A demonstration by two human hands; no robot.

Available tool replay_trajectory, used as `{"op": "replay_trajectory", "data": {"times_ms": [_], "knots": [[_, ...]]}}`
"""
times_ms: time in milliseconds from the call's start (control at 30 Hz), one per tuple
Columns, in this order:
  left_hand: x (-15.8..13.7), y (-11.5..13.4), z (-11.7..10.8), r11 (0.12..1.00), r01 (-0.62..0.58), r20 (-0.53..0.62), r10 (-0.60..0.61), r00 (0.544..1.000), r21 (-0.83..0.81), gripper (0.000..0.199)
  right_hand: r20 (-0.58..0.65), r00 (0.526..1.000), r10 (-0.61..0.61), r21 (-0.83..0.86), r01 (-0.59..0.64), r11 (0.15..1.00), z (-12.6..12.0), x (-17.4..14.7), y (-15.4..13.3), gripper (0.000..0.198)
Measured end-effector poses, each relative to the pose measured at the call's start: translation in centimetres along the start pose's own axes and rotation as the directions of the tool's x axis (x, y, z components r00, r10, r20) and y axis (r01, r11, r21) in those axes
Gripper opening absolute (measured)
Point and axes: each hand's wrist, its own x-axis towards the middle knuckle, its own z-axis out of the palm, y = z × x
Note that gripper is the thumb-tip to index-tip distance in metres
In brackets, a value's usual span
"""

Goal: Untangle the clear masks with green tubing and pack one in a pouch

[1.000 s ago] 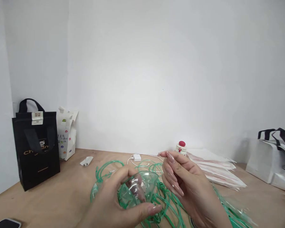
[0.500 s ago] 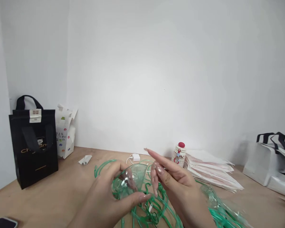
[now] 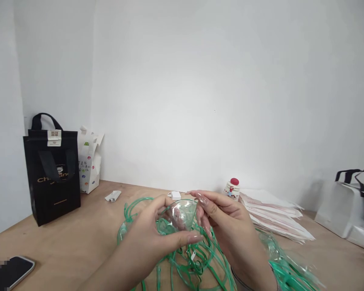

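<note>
A clear, green-tinted oxygen mask (image 3: 184, 214) is held above the table, its pointed end to the right. My left hand (image 3: 160, 234) curls round it from the left, fingers behind and thumb along the front lower side. My right hand (image 3: 224, 224) pinches the mask's pointed edge between thumb and index finger, the other fingers bent below. Whether a strap or other small part sits in that pinch is hidden. Under both hands lies a tangle of green tubing (image 3: 185, 270) with a small white tag (image 3: 193, 255) in it.
More green tubing in clear plastic (image 3: 286, 270) lies at the right. Behind stand a lidded bottle (image 3: 232, 190) and a paper stack (image 3: 273, 214). A black bag (image 3: 54, 178) and a white bag (image 3: 91, 161) stand left, a phone (image 3: 15, 270) near front left, another bag (image 3: 336, 206) far right.
My right hand's fingertips have come in to the mask's pointed edge; its index finger, stretched out before, is now bent onto the thumb. The view has shifted slightly left.
</note>
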Motion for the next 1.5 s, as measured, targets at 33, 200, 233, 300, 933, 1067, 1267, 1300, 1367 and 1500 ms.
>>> {"op": "replay_trajectory", "data": {"times_ms": [33, 200, 233, 300, 933, 1067, 1267, 1300, 1367, 1500], "knots": [[0.0, 0.1, 0.0, 1.000, 0.002, 0.012, -0.002, 1.000, -0.029, 0.027, 0.009, 1.000, 0.006, 0.012, -0.006, 1.000, 0.1, 0.0, -0.1, 0.013], [0.0, 0.2, -0.2, 0.996, -0.019, 0.035, 0.022, 0.999, -0.093, 0.022, 0.058, 0.998, -0.023, 0.081, 0.018, 0.997, 0.3, -0.2, -0.4, 0.015], [-0.1, 0.1, -0.2, 0.995, -0.037, 0.034, 0.041, 0.999, -0.096, 0.021, 0.071, 0.997, -0.032, 0.086, 0.026, 0.996, 0.2, -0.3, -0.3, 0.015], [-0.1, -0.1, -0.1, 0.991, -0.068, 0.029, 0.072, 0.997, -0.119, 0.019, 0.098, 0.994, -0.042, 0.103, 0.032, 0.994, 0.1, -0.3, -0.3, 0.016], [-0.8, -0.1, 0.9, 0.921, -0.038, -0.018, 0.034, 0.999, -0.388, 0.022, 0.259, 0.966, -0.026, 0.157, -0.016, 0.988, -0.7, 0.0, 0.8, 0.024], [-1.0, -0.2, 0.9, 0.920, -0.049, -0.013, 0.048, 0.999, -0.389, 0.022, 0.285, 0.958, -0.030, 0.153, -0.014, 0.988, -0.7, -0.2, 0.7, 0.026], [-1.0, -0.4, 0.7, 0.951, -0.070, -0.039, 0.061, 0.997, -0.301, 0.018, 0.205, 0.978, 0.030, 0.041, -0.039, 0.998, -0.2, 0.0, 0.6, 0.029], [-1.0, -0.5, 0.7, 0.949, -0.075, -0.036, 0.067, 0.997, -0.306, 0.018, 0.208, 0.978, 0.034, 0.043, -0.044, 0.998, -0.2, 0.1, 0.6, 0.031], [-0.9, -0.5, 0.7, 0.941, -0.081, -0.036, 0.073, 0.997, -0.329, 0.018, 0.209, 0.977, 0.047, 0.064, -0.062, 0.996, -0.3, 0.2, 0.8, 0.033], [-0.7, -0.6, 0.8, 0.898, -0.094, -0.030, 0.090, 0.996, -0.430, 0.018, 0.229, 0.968, 0.100, 0.092, -0.124, 0.988, -0.4, 0.2, 0.9, 0.033]]}}
